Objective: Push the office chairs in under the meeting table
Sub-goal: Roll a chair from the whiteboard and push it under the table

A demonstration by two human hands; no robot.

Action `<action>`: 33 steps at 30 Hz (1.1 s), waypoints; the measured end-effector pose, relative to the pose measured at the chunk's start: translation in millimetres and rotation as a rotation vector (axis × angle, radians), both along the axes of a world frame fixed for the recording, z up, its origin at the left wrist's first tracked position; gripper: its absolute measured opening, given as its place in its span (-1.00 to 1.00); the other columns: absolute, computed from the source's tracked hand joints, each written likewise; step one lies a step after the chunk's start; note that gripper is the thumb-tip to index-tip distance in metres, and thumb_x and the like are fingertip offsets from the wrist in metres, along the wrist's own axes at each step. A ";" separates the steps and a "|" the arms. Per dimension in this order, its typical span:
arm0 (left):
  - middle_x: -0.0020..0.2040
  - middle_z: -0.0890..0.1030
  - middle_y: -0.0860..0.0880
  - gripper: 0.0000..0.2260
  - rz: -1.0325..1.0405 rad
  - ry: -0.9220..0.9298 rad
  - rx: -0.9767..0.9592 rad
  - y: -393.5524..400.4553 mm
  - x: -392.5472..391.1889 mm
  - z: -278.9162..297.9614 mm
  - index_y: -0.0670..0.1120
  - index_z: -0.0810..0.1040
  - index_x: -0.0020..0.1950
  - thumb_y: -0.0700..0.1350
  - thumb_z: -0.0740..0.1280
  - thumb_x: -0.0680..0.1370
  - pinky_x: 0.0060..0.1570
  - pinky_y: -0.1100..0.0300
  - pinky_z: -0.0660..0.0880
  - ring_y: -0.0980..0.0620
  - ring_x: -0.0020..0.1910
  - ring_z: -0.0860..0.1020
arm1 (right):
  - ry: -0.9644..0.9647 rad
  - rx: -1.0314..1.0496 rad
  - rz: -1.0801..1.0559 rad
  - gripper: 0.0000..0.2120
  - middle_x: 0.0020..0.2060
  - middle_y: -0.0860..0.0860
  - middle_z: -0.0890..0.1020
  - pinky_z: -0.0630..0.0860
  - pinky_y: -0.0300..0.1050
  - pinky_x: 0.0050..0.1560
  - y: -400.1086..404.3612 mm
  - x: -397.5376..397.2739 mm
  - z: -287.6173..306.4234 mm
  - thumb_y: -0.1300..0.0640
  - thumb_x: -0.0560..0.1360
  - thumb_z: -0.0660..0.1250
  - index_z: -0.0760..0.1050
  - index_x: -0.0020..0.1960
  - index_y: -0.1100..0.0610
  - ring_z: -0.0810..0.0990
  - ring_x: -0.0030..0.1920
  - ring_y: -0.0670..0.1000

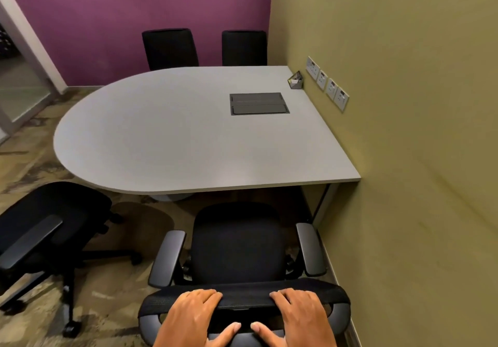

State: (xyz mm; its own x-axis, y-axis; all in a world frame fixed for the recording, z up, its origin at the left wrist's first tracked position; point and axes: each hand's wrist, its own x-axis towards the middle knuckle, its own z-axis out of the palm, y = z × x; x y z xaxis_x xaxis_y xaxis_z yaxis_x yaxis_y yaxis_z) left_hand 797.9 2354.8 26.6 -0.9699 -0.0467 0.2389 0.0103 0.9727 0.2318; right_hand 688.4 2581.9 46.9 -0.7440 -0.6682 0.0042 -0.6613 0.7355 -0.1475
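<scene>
Head view — both hands [194,317] grip chair backrest [245,296]; holder [296,80] contents unclear.

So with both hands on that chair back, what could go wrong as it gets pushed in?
1. The chair's right armrest sits close to the table leg and the wall; it may catch or scrape.
2. The armrests could hit the table edge if they stand too high; their height against it is unclear.
3. The left hand and right hand hold the backrest top, so the chair could swivel off line.
</scene>
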 end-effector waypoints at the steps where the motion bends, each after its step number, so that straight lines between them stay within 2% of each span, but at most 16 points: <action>1: -0.08 0.71 0.17 -0.45 -0.004 0.001 -0.003 0.0 -1.3 -0.2 0.07 0.74 -0.05 0.48 0.24 0.38 -0.11 0.33 0.58 0.21 -0.13 0.67 | 0.007 -0.007 -0.007 -0.26 -0.30 -0.21 0.63 0.59 -0.25 -0.22 1.2 0.8 -3.2 -0.55 0.46 -0.14 0.69 -0.18 -0.14 0.63 -0.30 -0.18; 6: -0.06 0.71 0.15 -0.46 0.004 -0.007 0.005 5.1 -10.6 6.2 0.04 0.74 0.00 0.45 0.32 0.36 -0.07 0.28 0.59 0.19 -0.10 0.67 | 0.111 -0.102 -0.011 -0.35 -0.21 -0.17 0.65 0.60 -0.14 -0.14 8.3 -9.3 -9.7 -0.53 0.47 0.02 0.67 -0.04 -0.09 0.62 -0.22 -0.12; 9: -0.07 0.72 0.15 -0.46 -0.005 -0.010 0.032 8.7 -12.6 3.8 0.03 0.73 -0.01 0.44 0.33 0.36 -0.08 0.29 0.59 0.19 -0.11 0.67 | 0.087 -0.073 -0.029 -0.37 -0.22 -0.17 0.64 0.59 -0.11 -0.16 11.1 -11.2 -19.1 -0.53 0.46 0.05 0.67 -0.04 -0.09 0.61 -0.24 -0.10; 13: -0.08 0.70 0.21 -0.46 -0.017 -0.066 0.062 10.0 -32.2 5.8 0.08 0.72 -0.02 0.48 0.25 0.40 -0.11 0.36 0.57 0.24 -0.14 0.65 | 0.028 -0.025 -0.069 -0.30 -0.26 -0.15 0.64 0.56 -0.09 -0.14 9.5 -30.1 -18.9 -0.57 0.45 -0.02 0.67 -0.05 -0.09 0.61 -0.25 -0.08; 16: -0.05 0.70 0.19 -0.42 0.004 -0.094 0.053 0.7 -53.3 10.5 0.07 0.72 0.04 0.49 0.19 0.45 -0.08 0.32 0.58 0.21 -0.11 0.66 | -0.069 0.011 -0.085 -0.07 -0.04 -0.07 0.65 0.43 -0.01 0.12 -1.6 -51.1 -13.1 -0.66 0.35 -0.24 0.59 0.17 -0.07 0.59 -0.01 0.00; 19: -0.03 0.71 0.16 -0.40 0.019 -0.102 0.035 -13.9 -73.7 12.7 0.04 0.71 0.07 0.49 0.17 0.47 -0.06 0.30 0.58 0.18 -0.10 0.66 | -0.054 0.011 -0.075 0.03 0.03 -0.05 0.63 0.37 -0.02 0.15 -14.0 -69.9 -12.4 -0.66 0.29 -0.36 0.54 0.23 -0.06 0.56 0.05 0.01; 25: -0.02 0.72 0.09 -0.38 0.045 -0.082 0.015 -32.3 -131.6 18.8 0.00 0.70 0.09 0.47 0.17 0.49 -0.04 0.18 0.61 0.08 -0.06 0.68 | 0.026 -0.014 -0.083 0.01 0.01 -0.03 0.63 0.42 0.00 0.09 -33.6 -123.0 -4.8 -0.63 0.33 -0.38 0.53 0.25 -0.06 0.58 0.03 0.03; 29: -0.02 0.70 0.07 -0.33 0.016 -0.115 0.021 -23.7 -165.7 18.2 -0.01 0.67 0.09 0.49 0.07 0.50 0.00 0.11 0.59 0.05 -0.03 0.65 | 0.070 -0.005 -0.110 -0.01 -0.02 -0.04 0.67 0.48 -0.03 0.07 -27.8 -155.4 -6.1 -0.61 0.36 -0.35 0.57 0.23 -0.06 0.61 -0.01 0.00; 33: 0.02 0.68 0.08 -0.30 0.019 -0.137 0.038 -19.4 -204.1 12.3 0.02 0.63 0.13 0.51 -0.01 0.49 0.07 0.11 0.54 0.08 0.01 0.62 | 0.073 -0.038 -0.117 -0.05 -0.06 -0.09 0.67 0.45 -0.08 0.06 -25.0 -196.3 -9.0 -0.62 0.39 -0.30 0.60 0.20 -0.06 0.60 -0.05 -0.06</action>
